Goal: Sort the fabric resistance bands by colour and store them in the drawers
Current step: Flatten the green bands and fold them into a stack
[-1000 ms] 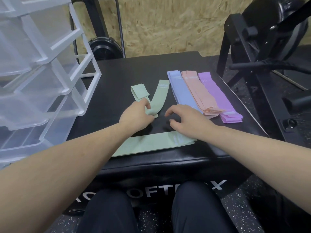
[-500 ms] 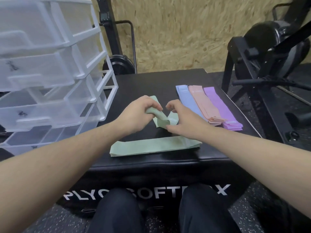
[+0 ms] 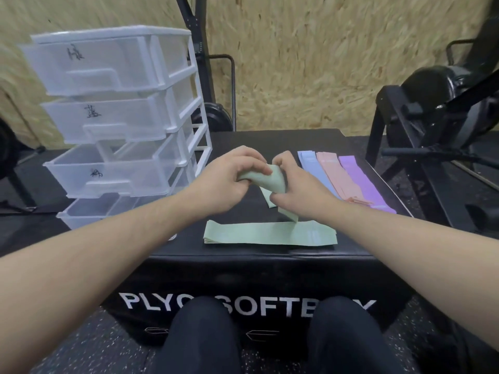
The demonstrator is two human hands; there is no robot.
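Lighting is even and moderately bright, diffuse, apparently from overhead; no hard shadows. A soft shadow lies under the hands (image 3: pixel 270 184) on the black tabletop (image 3: pixel 243 147). Mild sheen on the drawer unit (image 3: pixel 113 103) at 10 o'clock. Wide-angle distortion bends the forearms and edges outward. Slight motion blur softens the chipboard wall (image 3: pixel 310 63) at 12 o'clock; detail is soft overall.

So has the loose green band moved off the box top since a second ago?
Yes. The loose green band has been lifted off the box and bunched between both hands, above the flat green band.
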